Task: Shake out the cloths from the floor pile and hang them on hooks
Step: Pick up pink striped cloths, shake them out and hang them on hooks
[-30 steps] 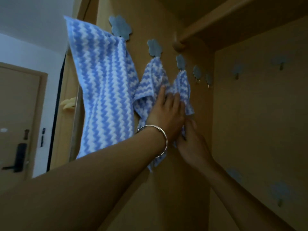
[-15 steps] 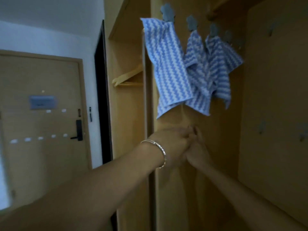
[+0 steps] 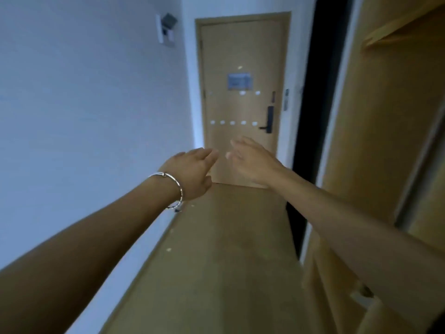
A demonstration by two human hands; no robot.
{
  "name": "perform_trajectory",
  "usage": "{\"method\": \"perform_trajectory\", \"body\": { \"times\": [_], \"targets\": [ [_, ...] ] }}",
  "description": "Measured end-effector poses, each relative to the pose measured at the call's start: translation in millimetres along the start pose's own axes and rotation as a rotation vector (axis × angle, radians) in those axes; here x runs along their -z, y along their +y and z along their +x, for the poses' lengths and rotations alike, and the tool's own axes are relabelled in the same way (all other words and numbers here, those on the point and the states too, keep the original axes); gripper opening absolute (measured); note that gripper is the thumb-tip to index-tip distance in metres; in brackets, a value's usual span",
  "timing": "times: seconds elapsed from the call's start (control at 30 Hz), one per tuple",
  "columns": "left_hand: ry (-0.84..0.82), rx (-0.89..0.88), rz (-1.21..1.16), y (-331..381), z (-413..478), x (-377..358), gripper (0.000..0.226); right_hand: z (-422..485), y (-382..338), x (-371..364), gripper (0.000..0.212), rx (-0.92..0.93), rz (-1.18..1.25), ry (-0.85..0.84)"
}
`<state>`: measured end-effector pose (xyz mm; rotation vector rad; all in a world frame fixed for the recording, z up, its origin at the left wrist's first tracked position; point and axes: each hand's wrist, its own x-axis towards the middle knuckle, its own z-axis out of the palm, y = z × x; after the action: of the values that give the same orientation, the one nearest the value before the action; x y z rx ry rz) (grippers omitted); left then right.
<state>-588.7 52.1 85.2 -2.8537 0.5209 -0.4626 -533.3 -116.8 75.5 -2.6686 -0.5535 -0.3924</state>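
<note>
Cloths: not in view, nor pile nor hooks; no cloth is near either hand.
Left hand (image 3: 192,173): fingers straight, empty, bracelet (image 3: 177,189) on its wrist.
Right hand (image 3: 252,162): relaxed, empty, near the left.
Why: probably both are free to fetch another cloth.
Around: door (image 3: 243,56) ahead, floor (image 3: 216,261) below.

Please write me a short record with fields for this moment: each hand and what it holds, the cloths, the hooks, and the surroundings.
left hand: stretched forward, fingers relaxed, holds nothing
left wrist: silver bracelet
right hand: stretched forward, fingers loosely spread, holds nothing
cloths: none in view
hooks: none in view
ahead: closed wooden door with a dark handle
left side: white wall
right side: wooden wardrobe
below: wooden floor
</note>
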Motion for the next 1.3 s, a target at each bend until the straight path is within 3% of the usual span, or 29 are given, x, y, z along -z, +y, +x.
{"method": "perform_trajectory", "body": {
  "times": [0.23, 0.5, 0.7, 0.97, 1.3],
  "targets": [
    [-0.086, 0.644, -0.151, -134.1, -189.7, -26.5, 0.061, 20.3, -201.0, -106.5, 0.055, 0.427, 0.044, -0.351],
    [-0.224, 1.124, -0.148, -178.3, -358.4, -37.0, 0.06, -19.5, -377.5, -213.2, 0.062, 0.833, 0.105, -0.706],
    [-0.298, 1.335, -0.1, -205.1, -399.2, -47.8, 0.06, -25.5, -452.5, -258.7, 0.061, 1.039, 0.17, -0.828],
    [-0.393, 1.438, -0.072, -210.4, -415.9, -87.3, 0.056, -26.5, -498.4, -307.5, 0.048, 1.222, 0.234, -0.991],
    [-0.429, 1.71, 0.032, -186.9, -502.1, -58.5, 0.055, -94.1, -564.5, -314.5, 0.055, 1.485, 0.291, -1.092]
  ]
}}
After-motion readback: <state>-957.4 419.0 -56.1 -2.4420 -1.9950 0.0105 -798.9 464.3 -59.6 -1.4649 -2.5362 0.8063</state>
